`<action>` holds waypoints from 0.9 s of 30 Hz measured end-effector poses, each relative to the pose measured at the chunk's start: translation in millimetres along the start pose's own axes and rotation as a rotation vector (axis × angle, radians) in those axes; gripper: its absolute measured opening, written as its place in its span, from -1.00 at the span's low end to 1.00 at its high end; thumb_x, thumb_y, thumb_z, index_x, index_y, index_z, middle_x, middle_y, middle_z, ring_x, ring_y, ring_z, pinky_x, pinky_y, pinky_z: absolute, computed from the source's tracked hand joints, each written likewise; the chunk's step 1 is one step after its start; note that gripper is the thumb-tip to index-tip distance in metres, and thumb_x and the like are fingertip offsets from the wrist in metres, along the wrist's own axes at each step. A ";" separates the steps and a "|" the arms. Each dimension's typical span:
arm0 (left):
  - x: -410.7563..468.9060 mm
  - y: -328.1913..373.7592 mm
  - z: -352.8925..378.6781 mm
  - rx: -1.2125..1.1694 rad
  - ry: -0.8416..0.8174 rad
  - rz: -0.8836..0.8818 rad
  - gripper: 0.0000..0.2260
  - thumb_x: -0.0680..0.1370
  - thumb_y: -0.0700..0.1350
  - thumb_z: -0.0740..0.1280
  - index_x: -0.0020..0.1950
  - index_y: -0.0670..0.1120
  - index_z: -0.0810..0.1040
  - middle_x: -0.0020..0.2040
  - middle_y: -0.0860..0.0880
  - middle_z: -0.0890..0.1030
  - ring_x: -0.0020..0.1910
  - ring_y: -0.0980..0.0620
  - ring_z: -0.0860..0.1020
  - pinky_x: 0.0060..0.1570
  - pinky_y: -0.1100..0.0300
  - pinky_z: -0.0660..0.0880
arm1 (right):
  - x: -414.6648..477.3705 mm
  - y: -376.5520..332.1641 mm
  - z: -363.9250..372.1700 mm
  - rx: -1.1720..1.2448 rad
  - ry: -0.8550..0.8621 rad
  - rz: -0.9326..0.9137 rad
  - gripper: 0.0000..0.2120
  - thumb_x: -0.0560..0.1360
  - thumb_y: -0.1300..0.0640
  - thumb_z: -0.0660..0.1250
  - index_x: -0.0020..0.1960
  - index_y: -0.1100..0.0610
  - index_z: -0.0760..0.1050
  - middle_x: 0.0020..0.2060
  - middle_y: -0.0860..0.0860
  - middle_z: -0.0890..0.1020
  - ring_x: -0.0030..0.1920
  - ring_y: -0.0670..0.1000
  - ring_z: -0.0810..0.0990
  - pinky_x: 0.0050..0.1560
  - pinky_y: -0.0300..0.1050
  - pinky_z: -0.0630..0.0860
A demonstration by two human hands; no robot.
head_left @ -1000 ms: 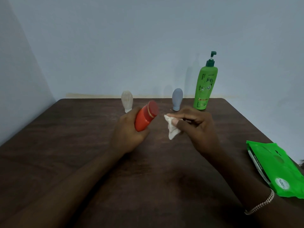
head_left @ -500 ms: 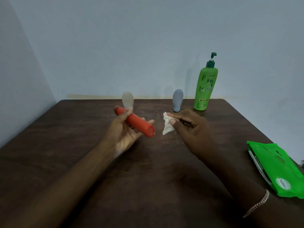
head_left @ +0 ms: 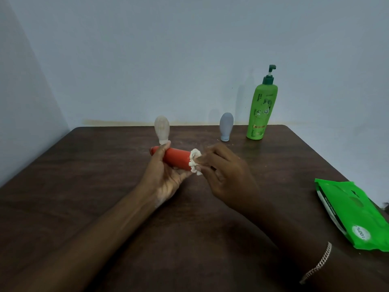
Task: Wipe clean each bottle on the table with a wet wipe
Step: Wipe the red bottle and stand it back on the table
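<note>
Wet wipe (head_left: 195,161) moved onto right end of red bottle (head_left: 176,158), long axis crosswise, gripped in my left fingers (head_left: 162,149); my right fingers (head_left: 208,163) pinched the wipe.

Green pump bottle (head_left: 261,114), upright at the far right of the surface (head_left: 105,186): the word "Henna" runs vertically in dark letters on the upper label, with a smaller line beside it too fine to read. A white brand mark across the middle is only partly legible, ending in "ka". Green wipes pack (head_left: 355,211), lying flat at the right edge: a white round sticker (head_left: 361,233) reads "100%". The print along its white side strip is too small to read.
</note>
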State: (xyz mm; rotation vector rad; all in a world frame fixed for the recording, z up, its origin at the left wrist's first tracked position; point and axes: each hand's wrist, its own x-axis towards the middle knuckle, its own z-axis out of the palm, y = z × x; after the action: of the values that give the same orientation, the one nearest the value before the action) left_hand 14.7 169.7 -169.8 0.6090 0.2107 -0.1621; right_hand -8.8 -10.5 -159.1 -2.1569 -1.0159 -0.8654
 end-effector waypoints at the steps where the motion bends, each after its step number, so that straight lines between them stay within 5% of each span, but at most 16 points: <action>1: -0.6 0.5 0.2 0.004 0.000 0.005 -0.48 0.62 -0.02 0.34 0.51 -0.10 0.23 0.21 -0.36 0.54 -0.01 -0.27 0.71 -0.26 -0.17 0.65 | -0.2 2.0 -0.7 -0.014 -0.037 -0.009 -0.87 0.50 0.25 0.39 0.04 0.19 0.58 -0.04 0.02 0.55 -0.11 -0.07 0.52 -0.15 -0.28 0.45; 6: -3.4 2.9 2.5 0.013 0.007 0.022 -0.50 0.63 0.00 0.33 0.51 -0.09 0.24 0.27 -0.35 0.50 0.10 -0.35 0.66 -0.08 -0.34 0.63 | -0.3 12.6 -8.8 0.057 0.056 0.102 -0.90 0.41 0.34 0.43 -0.14 0.19 0.56 -0.24 -0.02 0.55 -0.27 -0.09 0.48 -0.26 -0.21 0.42; 8: -3.4 0.1 3.1 0.012 0.012 0.009 -0.50 0.63 0.00 0.33 0.49 -0.11 0.24 0.31 -0.37 0.48 0.13 -0.35 0.65 -0.07 -0.37 0.61 | 1.8 11.5 -11.0 0.105 0.139 0.129 -0.89 0.43 0.32 0.45 -0.06 0.20 0.61 -0.19 -0.02 0.59 -0.22 -0.11 0.54 -0.21 -0.25 0.45; 14: -4.9 -6.2 4.1 0.000 -0.008 -0.014 -0.48 0.63 -0.02 0.33 0.49 -0.20 0.26 0.19 -0.36 0.60 0.01 -0.25 0.71 -0.22 -0.19 0.65 | 1.8 4.0 -0.2 -0.055 0.000 0.051 -0.71 0.50 0.26 0.41 0.22 0.16 0.59 0.00 -0.01 0.57 -0.06 -0.10 0.54 -0.08 -0.32 0.48; 18: -8.3 1.5 6.2 -0.032 -0.022 0.016 -0.48 0.62 -0.01 0.35 0.51 -0.08 0.23 0.30 -0.37 0.48 0.07 -0.37 0.67 -0.16 -0.29 0.64 | -2.7 2.0 -1.4 -0.018 0.001 0.140 -0.97 0.49 0.22 0.41 -0.11 0.16 0.63 -0.23 -0.12 0.53 -0.27 -0.20 0.46 -0.25 -0.42 0.31; 21: -8.6 2.1 5.2 -0.023 -0.022 0.015 -0.47 0.62 -0.01 0.34 0.51 -0.08 0.22 0.32 -0.41 0.44 0.10 -0.45 0.63 -0.10 -0.35 0.62 | -4.4 -3.0 -3.3 0.064 -0.002 0.193 -0.96 0.46 0.22 0.44 -0.16 0.12 0.64 -0.32 -0.28 0.45 -0.34 -0.27 0.45 -0.28 -0.47 0.27; 27: -6.3 -2.3 1.8 -0.019 0.044 0.030 -0.47 0.62 -0.03 0.36 0.49 -0.19 0.25 0.19 -0.35 0.58 -0.03 -0.25 0.72 -0.26 -0.19 0.65 | 2.2 -7.3 -7.9 0.058 0.150 0.086 -0.85 0.49 0.23 0.45 0.06 0.19 0.66 -0.12 -0.01 0.65 -0.16 -0.14 0.58 -0.13 -0.33 0.48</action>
State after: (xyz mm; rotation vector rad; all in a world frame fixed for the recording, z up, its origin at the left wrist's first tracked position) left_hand 8.3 167.3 -168.1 0.5966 0.2455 -0.1178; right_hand -16.0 -11.5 -150.9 -2.0383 -0.8580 -0.9299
